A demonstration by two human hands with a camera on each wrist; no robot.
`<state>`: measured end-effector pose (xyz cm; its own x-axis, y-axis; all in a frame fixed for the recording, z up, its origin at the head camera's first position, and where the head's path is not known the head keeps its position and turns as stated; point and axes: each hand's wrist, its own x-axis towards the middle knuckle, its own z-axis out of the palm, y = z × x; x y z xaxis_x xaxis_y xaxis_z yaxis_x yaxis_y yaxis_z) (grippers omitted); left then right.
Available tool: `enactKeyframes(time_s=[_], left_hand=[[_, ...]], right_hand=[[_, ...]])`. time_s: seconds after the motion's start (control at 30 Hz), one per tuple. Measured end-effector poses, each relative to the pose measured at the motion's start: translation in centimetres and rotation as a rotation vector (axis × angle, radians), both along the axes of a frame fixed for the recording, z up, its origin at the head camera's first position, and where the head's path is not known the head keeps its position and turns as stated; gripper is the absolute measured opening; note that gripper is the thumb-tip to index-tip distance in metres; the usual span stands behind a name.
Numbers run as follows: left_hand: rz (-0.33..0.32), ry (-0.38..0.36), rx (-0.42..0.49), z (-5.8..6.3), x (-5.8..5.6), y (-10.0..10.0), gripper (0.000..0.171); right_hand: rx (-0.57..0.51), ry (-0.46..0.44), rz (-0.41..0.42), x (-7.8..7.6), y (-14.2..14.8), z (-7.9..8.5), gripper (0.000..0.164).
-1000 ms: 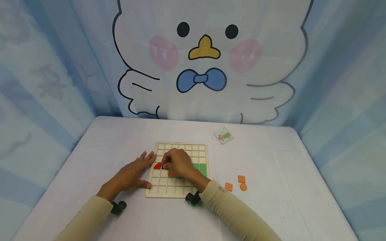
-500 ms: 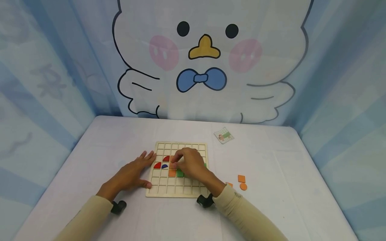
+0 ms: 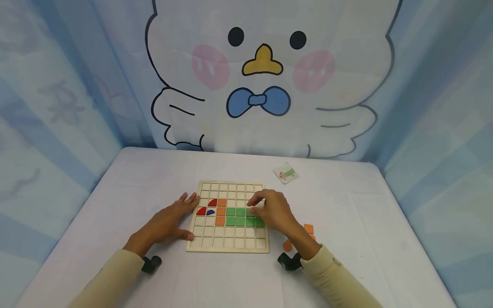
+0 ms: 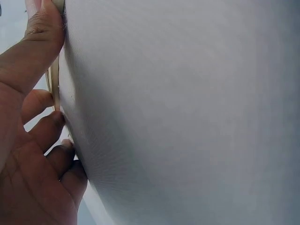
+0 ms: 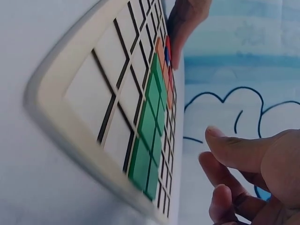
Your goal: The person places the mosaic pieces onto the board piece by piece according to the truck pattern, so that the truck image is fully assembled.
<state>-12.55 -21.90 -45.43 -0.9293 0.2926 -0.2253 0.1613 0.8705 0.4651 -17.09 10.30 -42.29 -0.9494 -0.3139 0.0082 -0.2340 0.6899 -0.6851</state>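
A pale wooden grid board (image 3: 227, 244) lies on the white table. Flat on its left edge rests my left hand (image 3: 169, 223), fingers spread; the left wrist view shows the thumb (image 4: 40, 44) and fingertips against the rim. Over the board's right side hovers my right hand (image 3: 275, 210), loosely bent, with nothing between thumb and fingertips in the right wrist view. Two rows of green square tiles (image 3: 240, 217) fill cells there. To their left are a column of orange square tiles (image 3: 220, 211), red quarter-circle tiles (image 3: 201, 211) and a blue half-circle tile (image 3: 210, 212).
A small printed pattern card (image 3: 286, 173) lies behind the board to the right. Loose orange pieces (image 3: 308, 228) lie right of the board, partly covered by the right forearm. A curtain with a cartoon bird (image 3: 262, 128) hangs behind the table.
My right hand has moved from the red and blue tiles rightward across the board, uncovering the orange and green tiles. An orange piece near the right wrist has shifted. My left hand stays put.
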Motion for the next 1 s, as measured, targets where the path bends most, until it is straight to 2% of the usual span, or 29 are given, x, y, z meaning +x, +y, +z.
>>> enactKeyframes(time_s=[0.27,0.53,0.73,1.0], left_hand=[[-0.003,-0.001,-0.001,-0.2,-0.1,0.0,0.118],[-0.003,0.002,0.003,-0.3,-0.1,-0.1,0.118],[-0.005,0.003,0.003,-0.4,0.0,-0.1,0.118],[-0.004,0.008,0.004,-0.3,-0.1,-0.1,0.118]], right_hand=[[0.052,-0.028,-0.083,0.8,3.4,0.2,0.016],[0.075,-0.071,-0.137,2.2,5.8,0.1,0.018],[0.082,-0.091,-0.159,3.4,7.6,-0.4,0.019],[0.116,-0.056,-0.152,4.2,9.5,-1.3,0.022]])
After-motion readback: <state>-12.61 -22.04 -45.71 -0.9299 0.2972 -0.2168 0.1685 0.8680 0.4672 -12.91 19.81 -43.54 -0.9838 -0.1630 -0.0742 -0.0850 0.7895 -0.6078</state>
